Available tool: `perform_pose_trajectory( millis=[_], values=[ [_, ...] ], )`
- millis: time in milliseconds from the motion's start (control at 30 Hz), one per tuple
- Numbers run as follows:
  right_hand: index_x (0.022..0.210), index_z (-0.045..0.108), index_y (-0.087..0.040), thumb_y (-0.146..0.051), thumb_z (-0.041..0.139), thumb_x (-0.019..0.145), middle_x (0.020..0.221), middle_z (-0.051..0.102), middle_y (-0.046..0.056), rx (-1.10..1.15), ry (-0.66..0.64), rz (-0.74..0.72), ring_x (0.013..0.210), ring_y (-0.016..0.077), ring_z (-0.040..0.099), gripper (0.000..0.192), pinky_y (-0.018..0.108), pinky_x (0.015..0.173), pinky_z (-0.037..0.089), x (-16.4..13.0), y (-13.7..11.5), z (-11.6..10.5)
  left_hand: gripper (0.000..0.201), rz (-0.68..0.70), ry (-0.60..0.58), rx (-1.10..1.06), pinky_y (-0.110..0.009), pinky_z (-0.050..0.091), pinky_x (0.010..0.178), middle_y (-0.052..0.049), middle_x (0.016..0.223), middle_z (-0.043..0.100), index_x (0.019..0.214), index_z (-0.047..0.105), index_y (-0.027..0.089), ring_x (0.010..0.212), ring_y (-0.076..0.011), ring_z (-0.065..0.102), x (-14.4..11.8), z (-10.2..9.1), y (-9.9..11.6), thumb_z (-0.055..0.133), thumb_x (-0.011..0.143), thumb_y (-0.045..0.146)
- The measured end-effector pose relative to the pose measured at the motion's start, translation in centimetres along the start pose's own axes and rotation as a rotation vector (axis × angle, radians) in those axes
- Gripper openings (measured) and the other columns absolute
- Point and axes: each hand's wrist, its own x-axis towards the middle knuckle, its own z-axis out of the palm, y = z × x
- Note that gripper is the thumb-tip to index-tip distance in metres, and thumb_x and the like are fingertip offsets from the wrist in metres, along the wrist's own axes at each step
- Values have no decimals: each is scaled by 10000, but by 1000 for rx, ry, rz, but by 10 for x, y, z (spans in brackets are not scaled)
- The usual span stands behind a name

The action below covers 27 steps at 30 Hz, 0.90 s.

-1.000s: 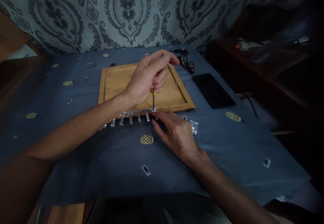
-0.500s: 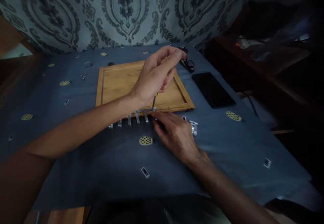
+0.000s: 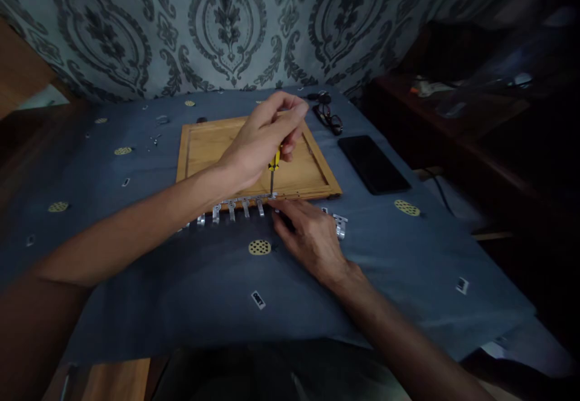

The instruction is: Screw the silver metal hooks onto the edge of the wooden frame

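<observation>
Head view: left hand (image 3: 258, 141) is clenched round a small yellow-handled screwdriver (image 3: 273, 170), held upright, tip down on the near edge of the wooden board (image 3: 312, 174). Right hand (image 3: 310, 235) lies on the blue cloth (image 3: 190, 280) just below the tip, fingers pressed to a metal bracket at the board's edge; can't tell whether they pinch it. Row of metal brackets (image 3: 231, 208) runs left along that edge. One loose bracket (image 3: 339, 224) beside the right hand. Black phone (image 3: 374, 163) and glasses (image 3: 330, 118) right of the board.
</observation>
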Motion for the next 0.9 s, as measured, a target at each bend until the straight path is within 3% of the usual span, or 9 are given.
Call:
perform_pose_trajectory(
  millis=[133, 233, 367, 467, 600, 667, 800, 900],
  values=[
    [1083, 715, -203, -149, 529, 931, 971, 792, 69, 3, 7, -8, 856, 218, 740, 246, 322, 732, 562, 0, 1, 1, 233, -2, 19, -64, -176, 188, 437, 110, 498, 262, 791, 506, 176, 408, -18, 245, -3, 6, -2, 476, 1012, 245],
    [1075, 718, -216, -156, 530, 931, 979, 792, 64, 15, -2, 8, 862, 217, 739, 244, 329, 749, 568, 0, 0, 1, 319, 16, 19, -99, -190, 123, 409, 113, 450, 236, 754, 505, 183, 372, -24, 174, -1, 10, -7, 425, 1028, 326],
    [1070, 723, -206, -156, 537, 933, 946, 787, 64, 26, 7, 14, 844, 217, 734, 237, 316, 727, 559, 0, -1, 0, 351, -3, -67, -144, -183, 103, 381, 117, 398, 228, 737, 507, 182, 330, -23, 170, 6, 11, -7, 424, 1028, 360],
    [1041, 727, -204, -155, 539, 934, 920, 782, 61, 26, 23, 8, 820, 210, 727, 222, 300, 708, 546, 1, -2, 0, 339, -71, -124, -141, -172, 116, 374, 119, 386, 238, 746, 505, 180, 313, -19, 169, 10, 7, -5, 377, 1045, 276],
    [1055, 729, -215, -159, 530, 938, 922, 783, 58, 41, 0, 4, 834, 218, 724, 237, 313, 716, 554, 1, -1, -1, 282, -55, -186, -135, -165, 132, 384, 123, 399, 234, 796, 519, 173, 327, -20, 168, 9, 2, -3, 380, 1038, 209],
    [1067, 730, -214, -152, 530, 932, 937, 785, 59, 51, -6, 7, 847, 223, 726, 249, 320, 720, 558, 1, 0, -1, 273, -41, -163, -79, -161, 163, 394, 120, 421, 248, 808, 515, 173, 340, -21, 204, 8, 0, -3, 377, 1040, 220],
    [1090, 725, -213, -159, 524, 934, 973, 790, 67, 37, -1, 11, 854, 221, 733, 260, 331, 742, 566, 0, 1, 1, 266, 16, -26, 60, -162, 349, 469, 92, 522, 404, 782, 492, 171, 448, -26, 401, 4, 0, -2, 474, 1015, 298],
    [1088, 716, -217, -163, 529, 934, 985, 793, 65, 20, 12, 4, 877, 222, 739, 248, 332, 757, 570, -1, 2, 2, 272, -21, 27, 24, -160, 291, 463, 97, 521, 341, 761, 487, 166, 442, -13, 338, 0, 4, -2, 499, 1008, 279]
  ],
)
